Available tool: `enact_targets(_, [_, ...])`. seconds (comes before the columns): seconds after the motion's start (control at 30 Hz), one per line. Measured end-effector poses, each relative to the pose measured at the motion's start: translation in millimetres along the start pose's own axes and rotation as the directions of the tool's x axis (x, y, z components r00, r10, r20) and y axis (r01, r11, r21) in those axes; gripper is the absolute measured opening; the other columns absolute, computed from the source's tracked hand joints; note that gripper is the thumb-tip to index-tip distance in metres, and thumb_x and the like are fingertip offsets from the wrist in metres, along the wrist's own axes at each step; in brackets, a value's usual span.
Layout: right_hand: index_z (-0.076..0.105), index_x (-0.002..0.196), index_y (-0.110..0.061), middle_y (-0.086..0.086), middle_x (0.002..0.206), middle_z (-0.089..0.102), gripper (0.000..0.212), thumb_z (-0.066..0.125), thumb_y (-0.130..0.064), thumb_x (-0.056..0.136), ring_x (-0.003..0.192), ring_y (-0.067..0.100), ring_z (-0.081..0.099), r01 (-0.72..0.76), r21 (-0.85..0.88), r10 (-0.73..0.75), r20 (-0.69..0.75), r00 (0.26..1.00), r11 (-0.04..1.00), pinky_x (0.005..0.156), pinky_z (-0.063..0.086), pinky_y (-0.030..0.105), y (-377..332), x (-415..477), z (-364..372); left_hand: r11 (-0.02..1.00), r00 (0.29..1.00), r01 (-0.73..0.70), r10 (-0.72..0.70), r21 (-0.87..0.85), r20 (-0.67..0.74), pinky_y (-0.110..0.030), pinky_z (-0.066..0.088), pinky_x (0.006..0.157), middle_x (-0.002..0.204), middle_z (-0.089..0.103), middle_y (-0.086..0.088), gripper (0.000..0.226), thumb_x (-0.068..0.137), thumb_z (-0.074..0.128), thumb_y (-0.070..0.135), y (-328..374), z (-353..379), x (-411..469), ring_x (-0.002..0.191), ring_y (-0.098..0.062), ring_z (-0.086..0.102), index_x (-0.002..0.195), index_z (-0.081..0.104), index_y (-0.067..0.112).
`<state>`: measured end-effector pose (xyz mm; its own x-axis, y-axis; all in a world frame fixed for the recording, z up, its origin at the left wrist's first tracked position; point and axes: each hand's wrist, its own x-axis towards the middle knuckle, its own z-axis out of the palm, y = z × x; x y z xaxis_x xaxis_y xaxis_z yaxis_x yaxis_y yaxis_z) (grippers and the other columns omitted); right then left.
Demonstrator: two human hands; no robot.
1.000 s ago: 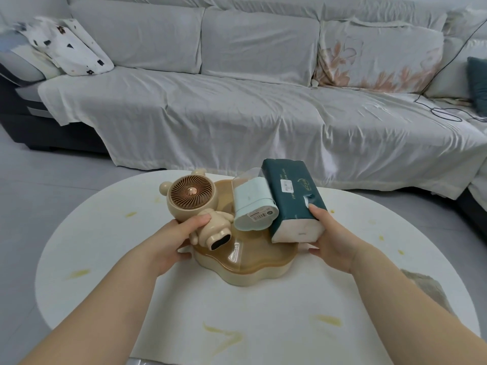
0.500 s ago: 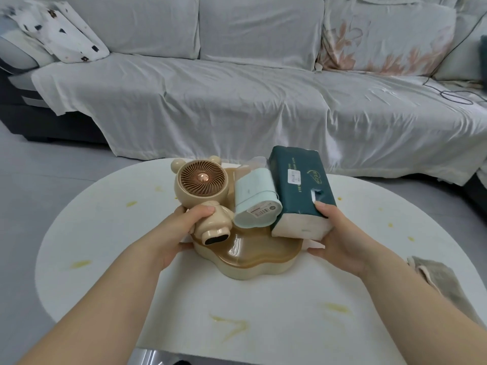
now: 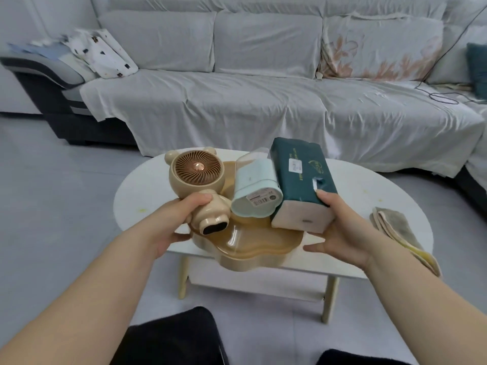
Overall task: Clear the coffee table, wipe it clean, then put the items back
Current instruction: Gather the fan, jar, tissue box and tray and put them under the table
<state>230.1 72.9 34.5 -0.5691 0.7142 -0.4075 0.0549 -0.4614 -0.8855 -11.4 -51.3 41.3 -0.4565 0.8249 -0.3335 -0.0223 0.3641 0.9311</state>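
I hold a beige cloud-shaped tray (image 3: 253, 248) lifted above the white round coffee table (image 3: 369, 185). On the tray lie a beige bear-shaped fan (image 3: 196, 177), a pale mint container (image 3: 254, 191) on its side, and a dark green tissue pack (image 3: 300, 177). My left hand (image 3: 171, 222) grips the tray's left edge, its thumb pressing the fan's base. My right hand (image 3: 340, 227) grips the tray's right edge, thumb on the tissue pack. The table top shows small yellow stains.
A folded beige-grey cloth (image 3: 403, 233) lies on the table's right edge. A grey covered sofa (image 3: 263, 106) stands behind the table, with cushions and a black cable on it. Grey floor surrounds the table. My dark-clad knees (image 3: 171, 338) are at the bottom.
The tray with its items has risen off the table and come toward me. My view has pulled back, so the table's legs and lower shelf now show.
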Motion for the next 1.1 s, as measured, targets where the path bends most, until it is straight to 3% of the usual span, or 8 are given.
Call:
enact_targets(0.17, [0.052, 0.111, -0.034, -0.002, 0.099, 0.060, 0.032, 0.049, -0.046, 0.081, 0.096, 0.017, 0.054, -0.031, -0.049, 0.035, 0.083, 0.996, 0.998, 0.103, 0.029, 0.057, 25, -63, 24, 1.000, 0.999, 0.024, -0.024, -0.006, -0.036, -0.032, 0.045, 0.071, 0.094, 0.062, 0.000, 0.010, 0.082, 0.053, 0.038, -21, -15, -86, 0.090, -0.013, 0.055, 0.086, 0.057, 0.029])
enact_targets(0.27, [0.055, 0.102, -0.036, -0.002, 0.103, 0.066, 0.038, 0.057, -0.049, 0.066, 0.102, 0.015, 0.055, -0.033, -0.083, 0.044, 0.137, 0.990, 0.996, 0.097, 0.036, 0.053, 45, -91, 36, 0.998, 0.998, 0.052, -0.053, -0.023, -0.046, -0.032, 0.045, 0.070, 0.100, 0.063, 0.000, 0.015, 0.081, 0.053, 0.038, -47, -23, -121, 0.094, -0.013, 0.056, 0.091, 0.058, 0.027])
enact_targets(0.33, [0.059, 0.095, -0.035, -0.005, 0.091, 0.073, 0.040, 0.057, -0.051, 0.058, 0.092, 0.012, 0.060, -0.045, -0.095, 0.062, 0.176, 0.982, 0.994, 0.085, 0.047, 0.044, 59, -102, 44, 0.997, 0.996, 0.067, -0.069, -0.043, -0.057, -0.031, 0.045, 0.068, 0.103, 0.063, -0.002, 0.019, 0.080, 0.054, 0.038, -66, -30, -139, 0.096, -0.015, 0.056, 0.095, 0.059, 0.026])
enact_targets(0.53, [0.049, 0.119, -0.029, 0.002, 0.115, 0.059, 0.073, 0.059, -0.057, 0.052, 0.115, 0.020, 0.047, -0.130, -0.165, 0.160, 0.183, 0.970, 0.978, 0.108, 0.026, 0.053, 112, -104, 60, 0.986, 0.989, 0.126, -0.134, -0.112, -0.068, -0.032, 0.047, 0.069, 0.106, 0.062, -0.007, 0.044, 0.060, 0.063, 0.041, -124, -47, -163, 0.097, -0.019, 0.057, 0.100, 0.057, 0.024])
enact_targets(0.67, [0.051, 0.105, -0.036, -0.006, 0.117, 0.057, 0.056, 0.058, -0.056, 0.053, 0.114, 0.012, 0.045, -0.144, -0.158, 0.171, 0.174, 0.970, 0.977, 0.110, 0.018, 0.055, 137, -103, 65, 0.982, 0.989, 0.128, -0.137, -0.139, -0.054, -0.031, 0.049, 0.069, 0.097, 0.067, -0.004, 0.047, 0.056, 0.069, 0.033, -152, -50, -161, 0.089, -0.018, 0.062, 0.100, 0.058, 0.020])
enact_targets(0.77, [0.049, 0.115, -0.033, -0.009, 0.119, 0.055, 0.067, 0.057, -0.057, 0.052, 0.119, 0.015, 0.042, -0.160, -0.175, 0.187, 0.152, 0.970, 0.971, 0.110, 0.018, 0.054, 151, -97, 67, 0.975, 0.987, 0.136, -0.148, -0.174, -0.058, -0.028, 0.050, 0.064, 0.084, 0.073, 0.002, 0.040, 0.062, 0.071, 0.028, -172, -52, -159, 0.079, -0.014, 0.066, 0.099, 0.058, 0.019])
enact_targets(0.93, [0.037, 0.132, -0.030, -0.003, 0.132, 0.049, 0.074, 0.054, -0.051, 0.063, 0.126, 0.018, 0.037, -0.227, -0.169, 0.252, 0.144, 0.957, 0.959, 0.111, 0.019, 0.052, 180, -89, 79, 0.963, 0.980, 0.176, -0.190, -0.202, -0.052, -0.026, 0.050, 0.063, 0.077, 0.076, 0.005, 0.046, 0.054, 0.067, 0.036, -201, -66, -156, 0.075, -0.011, 0.069, 0.096, 0.058, 0.021])
enact_targets(1.1, [0.033, 0.136, -0.028, -0.005, 0.120, 0.055, 0.054, 0.049, -0.033, 0.085, 0.101, 0.009, 0.049, -0.288, -0.014, 0.287, 0.115, 0.951, 0.958, 0.106, 0.023, 0.046, 214, -74, 88, 0.958, 0.973, 0.218, -0.228, -0.184, -0.034, -0.029, 0.047, 0.068, 0.091, 0.070, 0.000, 0.057, 0.048, 0.067, 0.036, -219, -74, -145, 0.086, -0.017, 0.064, 0.101, 0.054, 0.020])
